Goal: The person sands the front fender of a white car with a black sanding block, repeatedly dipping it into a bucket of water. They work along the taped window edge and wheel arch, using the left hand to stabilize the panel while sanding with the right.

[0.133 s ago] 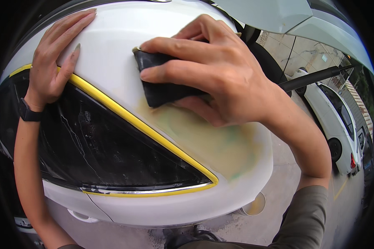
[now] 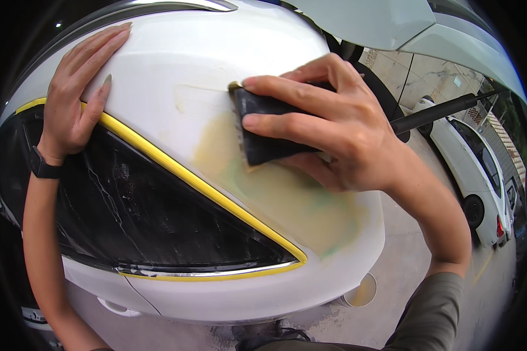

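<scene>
The right hand (image 2: 351,131) and its black block (image 2: 266,149) have shifted rightward and slightly nearer the person. Fingers and thumb pinch the block against the white car panel (image 2: 175,58), over the far part of a beige-green patch (image 2: 281,202); its underside and right end are hidden. The left hand (image 2: 67,105) lies flat, unclenched, across yellow tape (image 2: 158,153) edging a dark window (image 2: 152,205). The panel partly hides a bucket (image 2: 373,293). Beyond, a white car (image 2: 471,164) looks bent, its details indistinct.
</scene>
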Tool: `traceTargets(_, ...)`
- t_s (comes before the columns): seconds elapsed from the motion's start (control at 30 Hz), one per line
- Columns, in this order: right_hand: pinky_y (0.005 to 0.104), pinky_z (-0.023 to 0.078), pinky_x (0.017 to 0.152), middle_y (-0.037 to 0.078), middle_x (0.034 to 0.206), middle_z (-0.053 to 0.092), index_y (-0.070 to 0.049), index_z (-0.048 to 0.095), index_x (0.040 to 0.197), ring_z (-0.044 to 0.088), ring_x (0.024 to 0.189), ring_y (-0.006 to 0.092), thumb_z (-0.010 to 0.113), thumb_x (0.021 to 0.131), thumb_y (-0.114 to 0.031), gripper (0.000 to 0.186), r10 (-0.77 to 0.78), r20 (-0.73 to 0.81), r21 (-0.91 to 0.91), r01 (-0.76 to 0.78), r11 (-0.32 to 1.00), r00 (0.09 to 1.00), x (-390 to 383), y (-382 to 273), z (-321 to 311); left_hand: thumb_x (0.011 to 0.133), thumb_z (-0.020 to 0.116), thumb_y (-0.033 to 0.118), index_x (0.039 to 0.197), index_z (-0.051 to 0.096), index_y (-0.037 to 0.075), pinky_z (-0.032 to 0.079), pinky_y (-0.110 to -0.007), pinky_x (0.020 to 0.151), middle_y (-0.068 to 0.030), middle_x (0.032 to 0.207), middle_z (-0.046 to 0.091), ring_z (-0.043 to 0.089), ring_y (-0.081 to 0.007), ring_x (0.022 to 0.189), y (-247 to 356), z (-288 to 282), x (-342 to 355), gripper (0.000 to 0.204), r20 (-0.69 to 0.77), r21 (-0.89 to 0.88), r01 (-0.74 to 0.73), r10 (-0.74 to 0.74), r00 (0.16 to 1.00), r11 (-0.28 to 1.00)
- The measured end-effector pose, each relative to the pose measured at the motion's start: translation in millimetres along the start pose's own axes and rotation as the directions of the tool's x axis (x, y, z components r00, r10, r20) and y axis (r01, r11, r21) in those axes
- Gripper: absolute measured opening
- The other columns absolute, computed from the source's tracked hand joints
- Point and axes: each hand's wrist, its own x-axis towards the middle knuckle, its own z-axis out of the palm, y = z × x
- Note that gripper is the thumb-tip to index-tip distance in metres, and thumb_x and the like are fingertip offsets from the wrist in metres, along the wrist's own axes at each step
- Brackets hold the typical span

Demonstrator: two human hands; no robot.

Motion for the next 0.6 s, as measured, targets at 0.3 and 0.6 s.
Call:
traceTargets(0.3, 0.0434, 0.051, 0.094, 0.014, 0.140, 0.069, -0.018, 0.075, 0.122, 0.066, 0.109, 0.0328, 0.088, 0.063, -0.016, 0.061, -0.086, -0.004, -0.002, 0.086, 0.996, 0.996, 32.6, 6.3, 6.0, 0.095, 0.053, 0.023, 0.143, 0.065, 0.008, 0.046, -0.045, 0.116, -0.0152, 0.143, 0.066, 0.062, -0.0322, 0.132, -1.3, 4.2, -5.2, 0.051, -0.068, 0.048, 0.013, -0.009, 0.998, 0.999)
traceTargets(0.6, 0.0429, 0.052, 0.097, 0.012, 0.139, 0.069, -0.011, 0.073, 0.122, 0.065, 0.112, 0.0324, 0.086, 0.063, -0.015, 0.061, -0.177, -0.015, 0.051, 0.177, 0.983, 0.984, 38.2, -4.9, 21.2, 0.080, 0.056, 0.031, 0.135, 0.065, -0.004, 0.044, -0.051, 0.113, -0.0269, 0.139, 0.064, 0.061, -0.0436, 0.127, 44.7, -18.5, 14.5, 0.066, -0.104, -0.038, 0.129, -0.133, 0.986, 0.991)
